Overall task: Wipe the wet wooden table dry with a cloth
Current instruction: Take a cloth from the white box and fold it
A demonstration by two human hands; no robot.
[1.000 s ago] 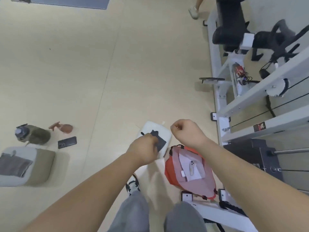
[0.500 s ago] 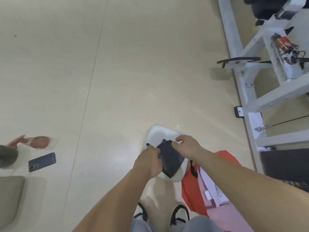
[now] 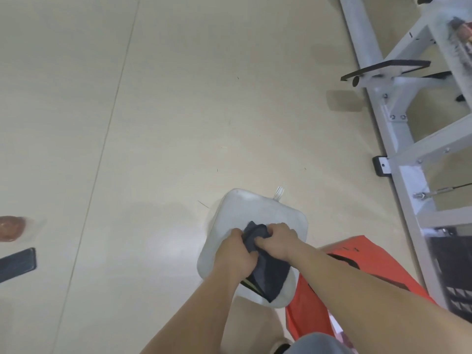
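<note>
Grips a dark cloth (image 3: 269, 274) with both hands over a white rounded seat (image 3: 255, 208). Closes the left hand (image 3: 236, 254) round the bunched upper end of the cloth, knuckles up, fingers curled under and hidden in the fabric. Clamps the right hand (image 3: 277, 241) on the same bunch from the opposite side, pinching a fold between thumb and curled fingers. Holds the two fists close together, almost touching, above the near half of the seat. Leaves the rest of the cloth draped down across the seat's near right corner, as far as its edge. Extends both bare forearms from the bottom of the view, converging on the seat, with the backs of the hands toward the camera.

Cannot read any writing: only small black marks on an orange bag (image 3: 357, 272), too blurred to make out. Places that bag on the floor just right of the seat, by its near right corner; cannot tell whether touching. Places a white metal frame (image 3: 398, 139) farther right of the seat, well apart. Places a black phone (image 3: 16, 264) flat on the floor far left of the seat, and a brownish round thing (image 3: 10, 227) just beyond it, blurred. Places a grey trouser knee (image 3: 314, 343) nearer than the seat, at the bottom edge.
</note>
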